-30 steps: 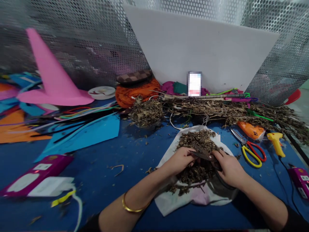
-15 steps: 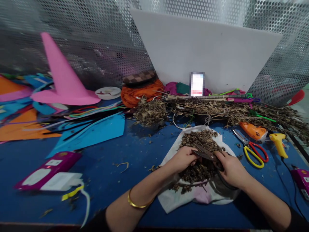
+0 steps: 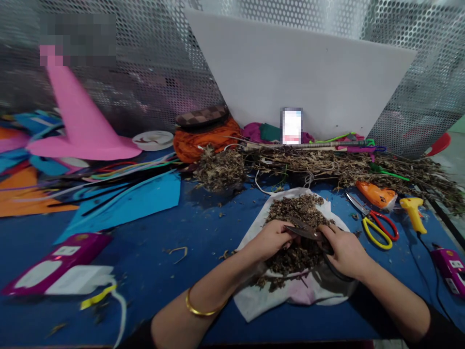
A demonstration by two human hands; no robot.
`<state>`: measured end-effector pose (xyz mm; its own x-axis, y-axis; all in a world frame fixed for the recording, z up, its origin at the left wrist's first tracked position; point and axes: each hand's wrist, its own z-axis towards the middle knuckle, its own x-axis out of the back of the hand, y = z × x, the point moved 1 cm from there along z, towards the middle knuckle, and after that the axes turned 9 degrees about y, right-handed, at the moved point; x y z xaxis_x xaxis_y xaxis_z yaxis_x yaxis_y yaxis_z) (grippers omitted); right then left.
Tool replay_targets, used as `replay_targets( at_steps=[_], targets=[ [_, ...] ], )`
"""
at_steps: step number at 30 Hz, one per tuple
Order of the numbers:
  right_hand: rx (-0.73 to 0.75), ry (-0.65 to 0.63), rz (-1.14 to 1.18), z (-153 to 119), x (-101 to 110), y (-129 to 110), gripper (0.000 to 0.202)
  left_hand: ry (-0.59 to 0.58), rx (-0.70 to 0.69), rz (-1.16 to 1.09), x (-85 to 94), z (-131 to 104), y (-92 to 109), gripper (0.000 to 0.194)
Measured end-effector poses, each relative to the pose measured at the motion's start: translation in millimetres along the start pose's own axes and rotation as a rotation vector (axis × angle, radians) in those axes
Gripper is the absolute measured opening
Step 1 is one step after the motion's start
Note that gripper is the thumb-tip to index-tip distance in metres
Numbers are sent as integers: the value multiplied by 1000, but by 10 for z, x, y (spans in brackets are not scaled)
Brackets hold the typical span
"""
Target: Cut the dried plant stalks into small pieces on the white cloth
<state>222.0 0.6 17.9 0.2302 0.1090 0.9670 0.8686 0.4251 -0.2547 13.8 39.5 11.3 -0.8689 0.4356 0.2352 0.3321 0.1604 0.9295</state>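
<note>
My right hand (image 3: 343, 249) is closed around the handles of dark scissors (image 3: 307, 233), whose blades point left. At the blade tips is my left hand (image 3: 274, 238), its fingers pinched over the heap; what they hold is mostly hidden, probably some of the dried plant bits. Under both hands lies a heap of crumbled dried plant material (image 3: 290, 261), brown and loose. It rests on a white cloth (image 3: 254, 305) with a pink patch, spread on the blue table (image 3: 189, 286).
Red-and-yellow-handled scissors (image 3: 378, 230), an orange packet (image 3: 376, 194) and a yellow glue gun (image 3: 413, 213) lie right. Dried stalks (image 3: 308, 162) line the back beneath a white board (image 3: 301, 72). At left are a pink pointed hat (image 3: 82, 121), blue sheets (image 3: 145, 201) and a purple power strip (image 3: 69, 252).
The whole view has shifted slightly, so the scene sits a little further left. Both hands and the dark scissors keep nearly the same pose over the heap.
</note>
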Motion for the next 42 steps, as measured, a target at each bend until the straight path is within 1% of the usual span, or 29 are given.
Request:
replay_targets(
  at_steps=[3,8,13,18,21,26,32,37,42],
  targets=[
    [-10,-6,-24,6,10,-23,55,-7,-4,7,-15,-2,7,18],
    [-24,-50,-39,7,-37,-17,54,-3,-18,-40,-10,18,-18,18],
    [-19,-46,-40,3,-36,-17,54,-6,-6,-29,6,24,-41,19],
    [-18,-47,-50,5,-32,-22,54,3,36,-32,6,2,10,17],
    [-19,-48,-49,6,-39,-19,54,5,37,-48,3,-4,34,17],
    [-15,-60,-48,10,-36,-22,57,-6,49,-60,5,4,17,16],
    [-9,-48,-59,9,-13,-25,58,2,43,-58,6,-4,36,19],
    [-25,-78,-62,10,-18,-23,60,-3,54,-60,10,7,23,21],
    [-25,-91,-30,7,-40,-22,57,-11,56,-88,8,14,13,17]
  ],
)
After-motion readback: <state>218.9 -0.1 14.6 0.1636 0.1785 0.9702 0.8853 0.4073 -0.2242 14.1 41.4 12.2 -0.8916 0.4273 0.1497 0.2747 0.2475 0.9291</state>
